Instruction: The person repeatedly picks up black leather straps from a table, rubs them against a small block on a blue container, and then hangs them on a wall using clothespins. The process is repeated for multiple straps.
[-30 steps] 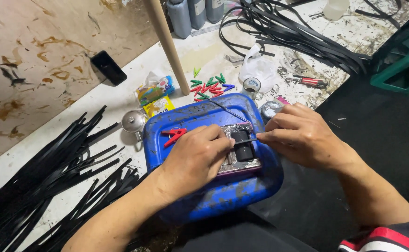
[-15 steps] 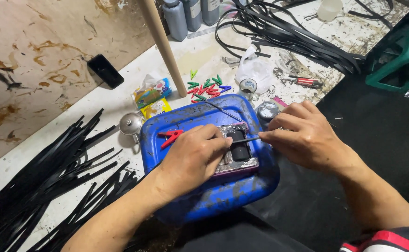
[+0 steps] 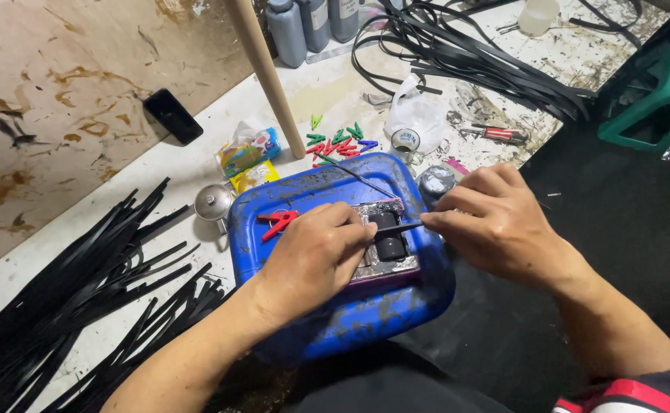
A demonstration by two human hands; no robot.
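A blue plastic jerry can (image 3: 335, 321) lies on its side in front of me. On it rests a small metal block with a black piece (image 3: 387, 245). My left hand (image 3: 312, 260) presses down on the block's left side. My right hand (image 3: 495, 222) pinches a thin black strip (image 3: 400, 228) and holds its tip over the black piece. A red clothespin (image 3: 278, 223) lies on the can just left of my left hand. A thin dark rod (image 3: 354, 174) lies across the can's far end.
Bundles of black strips (image 3: 82, 291) lie at left and more strips (image 3: 465, 53) at the back right. Coloured clothespins (image 3: 339, 141), a wooden pole (image 3: 262, 73), a black phone (image 3: 173, 115), dark bottles (image 3: 308, 27), a white bag (image 3: 415, 118), a screwdriver (image 3: 495, 134) and a green stool (image 3: 656, 99) stand around.
My right hand has drawn slightly to the right, and the black strip now shows between it and the block. My left hand stays on the block.
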